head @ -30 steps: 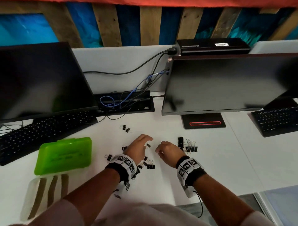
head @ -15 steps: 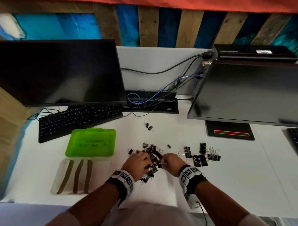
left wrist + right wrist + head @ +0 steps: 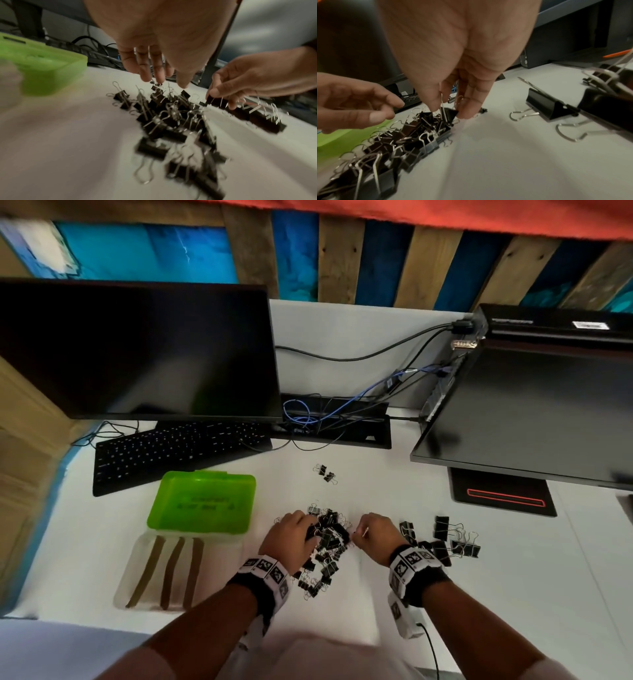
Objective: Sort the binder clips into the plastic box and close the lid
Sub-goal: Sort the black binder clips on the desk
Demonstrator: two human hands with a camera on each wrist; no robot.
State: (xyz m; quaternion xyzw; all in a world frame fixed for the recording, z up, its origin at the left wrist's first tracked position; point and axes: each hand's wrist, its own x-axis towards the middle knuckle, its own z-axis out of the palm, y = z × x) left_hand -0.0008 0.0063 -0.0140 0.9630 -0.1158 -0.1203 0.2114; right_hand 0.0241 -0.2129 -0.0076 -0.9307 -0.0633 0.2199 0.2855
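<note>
Looking down from the head view, a heap of small black metal binder clips with silver wire handles [image 3: 327, 537] lies on the white bench [image 3: 394, 604] between both hands. The left hand [image 3: 291, 537] rests on the heap's left edge, its fingers hidden among the clips. The right hand [image 3: 375, 534] sits at the heap's right edge, fingers curled inward. Larger black binder clips [image 3: 442, 537] lie scattered just right of that hand, and two small stray clips [image 3: 325, 472] lie farther back. An open plastic box sits well left of the heap: its translucent green lid [image 3: 202, 501] is folded back, and its clear tray with three brown strips [image 3: 171, 570] lies nearer the person. A black keyboard [image 3: 171, 453] and two dark monitors [image 3: 137, 347] stand behind.

From the left wrist, the left hand [image 3: 154, 54] hangs over the heap [image 3: 168, 119] with straight, loosely spread fingers [image 3: 144, 70], tips just above the clips; its grip holds nothing. The right hand [image 3: 254, 79] pinches a clip at the heap's far side. The green lid [image 3: 42, 67] shows blurred at left.

From the right wrist, the right hand [image 3: 462, 60] has its grip closed, thumb and fingertips [image 3: 467, 108] pinching one small black clip [image 3: 449, 115] atop the heap [image 3: 402, 142]. The left hand [image 3: 356, 106] hovers beside it, fingers relaxed. The larger clips [image 3: 547, 106] lie apart at right.
</note>
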